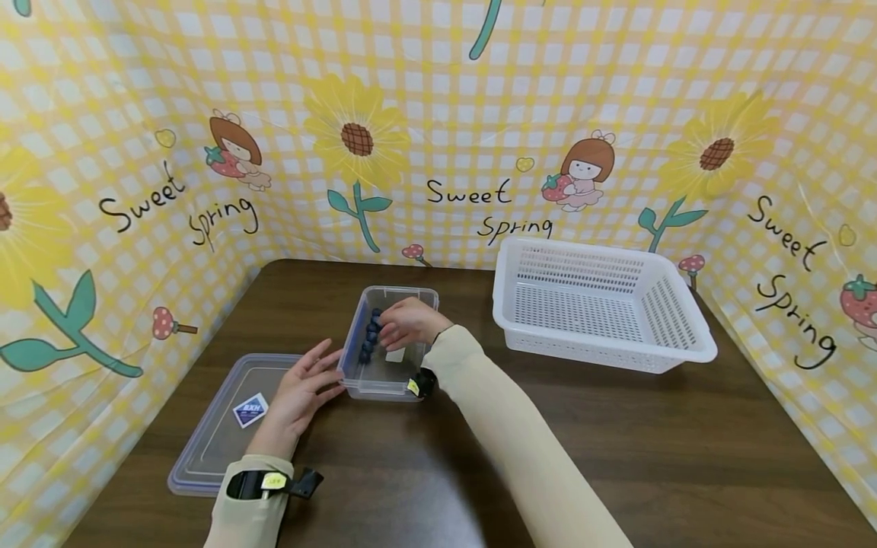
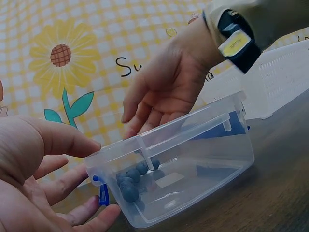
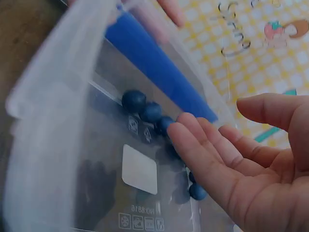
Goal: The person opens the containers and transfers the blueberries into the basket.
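A clear plastic container [image 1: 377, 389] with blue side clips stands on the table, holding several blueberries [image 1: 370, 339] in a row along its left side. My right hand [image 1: 412, 323] reaches down inside it; in the right wrist view its extended fingers are beside the blueberries [image 3: 150, 112], partly covering some, with nothing held between thumb and fingers. At the container's left side is my left hand [image 1: 301, 397], fingers spread and touching the wall. In the left wrist view, one left-hand finger meets the rim near a blue clip [image 2: 104, 194].
A clear lid [image 1: 218, 435] with a blue edge and a diamond sticker lies on the table at the left, partly under my left forearm. To the right stands a white perforated basket [image 1: 592, 352]. A yellow checked cloth [image 1: 452, 137] hangs around the brown table [image 1: 637, 457].
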`<state>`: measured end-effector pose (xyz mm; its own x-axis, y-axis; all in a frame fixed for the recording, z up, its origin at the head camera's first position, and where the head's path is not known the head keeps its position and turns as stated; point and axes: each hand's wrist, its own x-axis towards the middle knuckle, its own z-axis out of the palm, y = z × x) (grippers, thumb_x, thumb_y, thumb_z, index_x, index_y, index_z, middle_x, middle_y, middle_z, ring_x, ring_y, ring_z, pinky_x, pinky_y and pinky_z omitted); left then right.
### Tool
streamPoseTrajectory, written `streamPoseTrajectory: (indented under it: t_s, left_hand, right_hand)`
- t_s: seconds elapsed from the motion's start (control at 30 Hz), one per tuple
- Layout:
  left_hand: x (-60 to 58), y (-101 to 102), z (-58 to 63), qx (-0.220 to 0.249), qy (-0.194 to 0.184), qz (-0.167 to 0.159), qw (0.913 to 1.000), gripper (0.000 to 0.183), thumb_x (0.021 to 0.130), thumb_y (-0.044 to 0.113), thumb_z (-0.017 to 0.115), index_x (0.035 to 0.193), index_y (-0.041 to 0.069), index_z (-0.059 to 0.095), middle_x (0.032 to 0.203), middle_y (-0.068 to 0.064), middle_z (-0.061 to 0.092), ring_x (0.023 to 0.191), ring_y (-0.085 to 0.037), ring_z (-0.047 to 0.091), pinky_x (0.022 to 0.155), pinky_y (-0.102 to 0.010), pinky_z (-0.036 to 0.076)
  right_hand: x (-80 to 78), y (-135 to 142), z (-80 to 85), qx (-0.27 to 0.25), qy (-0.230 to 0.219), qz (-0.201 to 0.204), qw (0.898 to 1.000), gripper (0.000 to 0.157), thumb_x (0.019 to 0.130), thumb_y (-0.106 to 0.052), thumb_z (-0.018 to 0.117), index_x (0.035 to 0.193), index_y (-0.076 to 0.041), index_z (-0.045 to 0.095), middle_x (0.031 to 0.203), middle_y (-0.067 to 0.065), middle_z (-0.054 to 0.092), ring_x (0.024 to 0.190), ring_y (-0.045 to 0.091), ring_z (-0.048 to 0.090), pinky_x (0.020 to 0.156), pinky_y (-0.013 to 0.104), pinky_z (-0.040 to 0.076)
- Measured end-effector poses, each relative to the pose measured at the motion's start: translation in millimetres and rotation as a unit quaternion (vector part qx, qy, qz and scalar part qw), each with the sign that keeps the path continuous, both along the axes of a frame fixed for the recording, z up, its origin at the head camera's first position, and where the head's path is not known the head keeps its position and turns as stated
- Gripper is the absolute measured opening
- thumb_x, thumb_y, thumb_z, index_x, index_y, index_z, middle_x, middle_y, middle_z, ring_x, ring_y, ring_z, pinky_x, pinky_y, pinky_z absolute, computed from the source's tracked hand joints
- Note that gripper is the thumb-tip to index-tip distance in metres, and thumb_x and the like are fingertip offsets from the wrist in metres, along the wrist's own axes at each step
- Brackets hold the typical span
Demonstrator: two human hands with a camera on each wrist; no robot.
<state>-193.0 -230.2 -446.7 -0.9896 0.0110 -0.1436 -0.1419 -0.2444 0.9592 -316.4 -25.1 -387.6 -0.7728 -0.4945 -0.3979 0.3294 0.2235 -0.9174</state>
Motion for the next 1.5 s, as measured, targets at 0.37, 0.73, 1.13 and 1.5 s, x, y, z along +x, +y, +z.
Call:
streamPoseTrajectory:
  t_s: [0.37, 0.73, 1.13, 1.5]
  left_hand:
    - [0.8, 0, 1.8, -0.013, 0.002, -0.004, 0.9999, 0.072, 0.096, -0.005, 0.057, 0.158, 0.006, 0.021, 0.117, 0.014, 0.064, 0.096, -0.009, 0.064, 0.086, -0.029, 0.054]
    - [7.7, -1, -1.3, -0.004, 0.011, -0.006, 0.9999, 0.060, 0.094, -0.008, 0.059, 0.144, 0.020, 0.042, 0.112, 0.014, 0.068, 0.091, -0.010, 0.065, 0.083, -0.028, 0.056]
    - [8.5, 7, -2.9, -0.017, 0.019, -0.017, 0.9995, 0.056, 0.093, -0.007, 0.061, 0.139, 0.021, 0.049, 0.115, 0.010, 0.067, 0.093, -0.012, 0.065, 0.081, -0.028, 0.056]
    - [6.3, 9, -3.7, -0.032, 0.014, -0.033, 0.9988, 0.065, 0.091, -0.010, 0.061, 0.150, 0.006, 0.038, 0.121, 0.001, 0.063, 0.092, -0.014, 0.065, 0.081, -0.028, 0.056]
  right_hand:
    - [-9.9, -5, -4.5, 0.017, -0.020, -0.070, 0.997, 0.037, 0.099, -0.006, 0.056, 0.131, 0.013, 0.053, 0.124, 0.035, 0.058, 0.114, 0.046, 0.060, 0.095, 0.050, 0.051]
    - [-9.8, -16, -18.0, 0.056, 0.003, -0.093, 0.994, 0.037, 0.098, -0.006, 0.058, 0.129, 0.013, 0.055, 0.120, 0.033, 0.061, 0.109, 0.045, 0.063, 0.091, 0.049, 0.054]
    - [-14.5, -17, -36.1, 0.093, 0.024, -0.129, 0.987, 0.034, 0.092, -0.003, 0.064, 0.121, 0.013, 0.057, 0.105, 0.026, 0.068, 0.095, 0.040, 0.070, 0.080, 0.044, 0.059]
    - [-17.6, -7, -43.6, 0.064, -0.015, -0.157, 0.985, 0.017, 0.089, 0.000, 0.071, 0.099, 0.009, 0.060, 0.095, 0.027, 0.069, 0.092, 0.040, 0.070, 0.078, 0.044, 0.059]
